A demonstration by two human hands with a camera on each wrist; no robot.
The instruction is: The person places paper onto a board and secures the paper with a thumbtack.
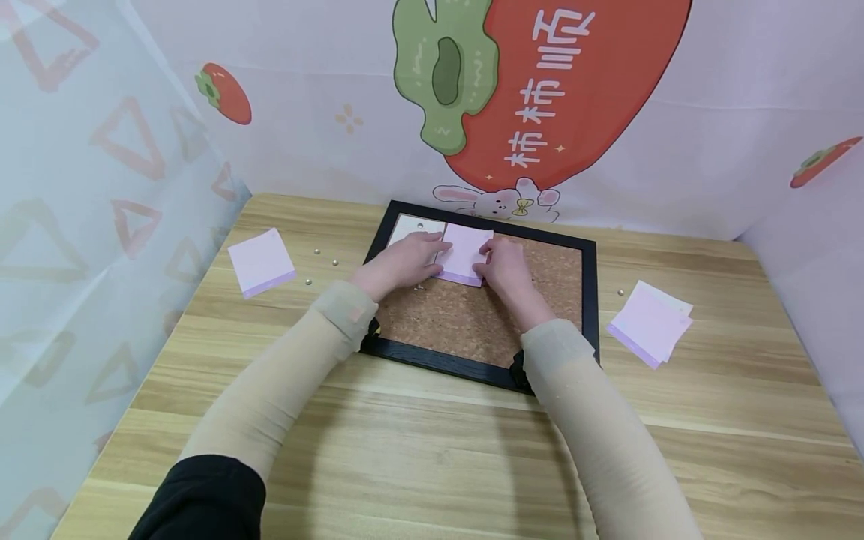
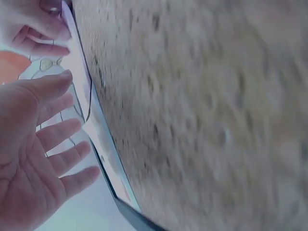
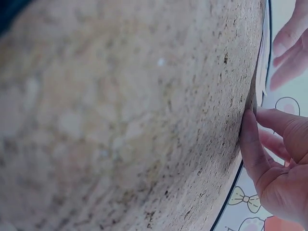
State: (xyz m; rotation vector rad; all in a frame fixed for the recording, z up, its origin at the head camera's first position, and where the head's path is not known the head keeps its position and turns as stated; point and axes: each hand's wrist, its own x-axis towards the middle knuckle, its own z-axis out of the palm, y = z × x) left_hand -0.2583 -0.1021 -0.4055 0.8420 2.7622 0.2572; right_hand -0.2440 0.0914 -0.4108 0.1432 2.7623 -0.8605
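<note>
A pale pink note sheet (image 1: 462, 251) with a purple lower band lies at the upper part of a black-framed cork board (image 1: 439, 322). My right hand (image 1: 508, 271) pinches its right edge between thumb and finger, which the right wrist view shows closely. At the sheet's left side is my left hand (image 1: 408, 261), its fingers extended and spread in the left wrist view; the thumb reaches the sheet's lower left. Partly under the left hand, a white sheet (image 1: 403, 226) sits in the board's upper left corner with a small pin (image 1: 420, 226) on it.
A pink note stack (image 1: 262, 259) lies on the wooden table (image 1: 405, 442) left of the board, near several small round pins (image 1: 334, 262). Right of the board are more overlapping notes (image 1: 649, 321) and one pin (image 1: 620, 292). A printed backdrop (image 1: 304, 150) stands behind.
</note>
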